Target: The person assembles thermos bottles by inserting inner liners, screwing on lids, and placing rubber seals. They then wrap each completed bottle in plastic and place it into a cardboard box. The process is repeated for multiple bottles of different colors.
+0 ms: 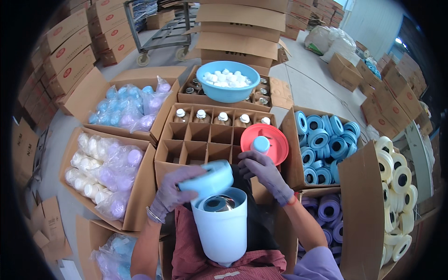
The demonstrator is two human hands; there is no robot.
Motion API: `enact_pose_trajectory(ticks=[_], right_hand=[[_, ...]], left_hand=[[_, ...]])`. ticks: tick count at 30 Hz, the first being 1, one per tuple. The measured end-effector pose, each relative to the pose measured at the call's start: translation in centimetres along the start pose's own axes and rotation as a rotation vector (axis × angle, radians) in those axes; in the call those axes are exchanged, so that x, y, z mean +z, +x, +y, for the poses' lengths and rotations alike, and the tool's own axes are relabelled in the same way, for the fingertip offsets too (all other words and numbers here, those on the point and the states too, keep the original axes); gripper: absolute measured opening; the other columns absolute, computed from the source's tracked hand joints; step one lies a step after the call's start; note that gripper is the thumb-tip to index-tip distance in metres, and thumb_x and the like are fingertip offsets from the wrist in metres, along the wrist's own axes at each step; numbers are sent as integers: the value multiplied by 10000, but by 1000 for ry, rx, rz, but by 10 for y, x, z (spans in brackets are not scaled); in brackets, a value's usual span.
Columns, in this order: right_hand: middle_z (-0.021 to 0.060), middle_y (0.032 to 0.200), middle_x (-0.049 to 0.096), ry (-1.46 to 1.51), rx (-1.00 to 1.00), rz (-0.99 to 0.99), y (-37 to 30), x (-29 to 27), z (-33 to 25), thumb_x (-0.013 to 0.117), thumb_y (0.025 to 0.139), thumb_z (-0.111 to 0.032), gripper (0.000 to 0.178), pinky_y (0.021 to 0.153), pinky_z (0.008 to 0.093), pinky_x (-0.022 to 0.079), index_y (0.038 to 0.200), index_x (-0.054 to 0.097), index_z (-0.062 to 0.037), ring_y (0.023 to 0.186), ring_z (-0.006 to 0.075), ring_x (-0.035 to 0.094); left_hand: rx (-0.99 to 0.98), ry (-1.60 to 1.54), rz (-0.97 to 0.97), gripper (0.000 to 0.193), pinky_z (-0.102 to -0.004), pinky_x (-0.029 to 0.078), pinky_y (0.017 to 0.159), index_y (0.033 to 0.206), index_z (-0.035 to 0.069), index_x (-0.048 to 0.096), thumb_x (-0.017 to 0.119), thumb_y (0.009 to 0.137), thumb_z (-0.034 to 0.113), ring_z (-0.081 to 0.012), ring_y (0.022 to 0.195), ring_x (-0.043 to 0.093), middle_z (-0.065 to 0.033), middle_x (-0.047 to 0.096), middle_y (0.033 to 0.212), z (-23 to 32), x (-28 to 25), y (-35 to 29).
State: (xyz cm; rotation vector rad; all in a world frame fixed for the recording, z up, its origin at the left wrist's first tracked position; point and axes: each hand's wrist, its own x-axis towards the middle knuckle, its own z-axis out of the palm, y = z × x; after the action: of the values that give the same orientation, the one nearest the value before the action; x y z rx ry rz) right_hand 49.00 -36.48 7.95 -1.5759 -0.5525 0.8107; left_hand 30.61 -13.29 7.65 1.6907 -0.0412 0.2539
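Left hand [173, 187]: gripping a light-blue round collar [212, 181] by its left side, thumb below; piece blurred, tilted, above the mouth of the pale cylindrical shell [220, 235]. Shell stands near upright at the lap, a silvery rounded liner [229, 204] visible inside.

Right hand [265, 173]: fingers loosely bent, nothing seen in them, near the red basin [280, 145]; contact cannot be told.

Judgement: the step looks like fitting the collar to the shell. Best levelled over the rim before any pressing; a slanted start could jam or knock the liner, probably fragile. The right hand would serve well steadying the shell.
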Motion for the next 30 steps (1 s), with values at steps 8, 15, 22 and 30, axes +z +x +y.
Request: enact_pose_trajectory(ticks=[8,15,22,30], right_hand=[[143,1173,630,-38,-286,-113,-30,45,-6,458,1008,-205,319,1018,329,435,1119,636,36,1130,249,594],[151,1164,650,255,-397,-431,-2,46,52,482,977,-186,307,1008,354,458,1103,623,56,1100,250,620],[175,1193,620,-441,-670,-260,-80,39,-26,574,898,-191,402,1088,458,376,1252,583,-3,1145,332,582],[125,1035,616,-728,-802,-206,-183,2,-52,776,796,-290,565,891,408,480,1274,608,-39,933,298,606]], left_hand=[[159,93,-326,670,-432,401,1098,1232,27,676,835,719,428,-318,1255,558,-150,651,1254,-2,14,4],[152,647,-88,560,-433,454,1009,1178,62,646,709,835,500,-362,1122,595,-158,647,1126,44,58,-32],[-9,-17,212,390,-364,411,1067,1314,-8,529,468,1024,244,-275,1211,560,-154,578,1286,-15,53,-34],[50,109,-180,389,-443,242,1182,1303,21,583,547,968,214,-339,1430,335,-200,515,1402,-51,109,-43]])
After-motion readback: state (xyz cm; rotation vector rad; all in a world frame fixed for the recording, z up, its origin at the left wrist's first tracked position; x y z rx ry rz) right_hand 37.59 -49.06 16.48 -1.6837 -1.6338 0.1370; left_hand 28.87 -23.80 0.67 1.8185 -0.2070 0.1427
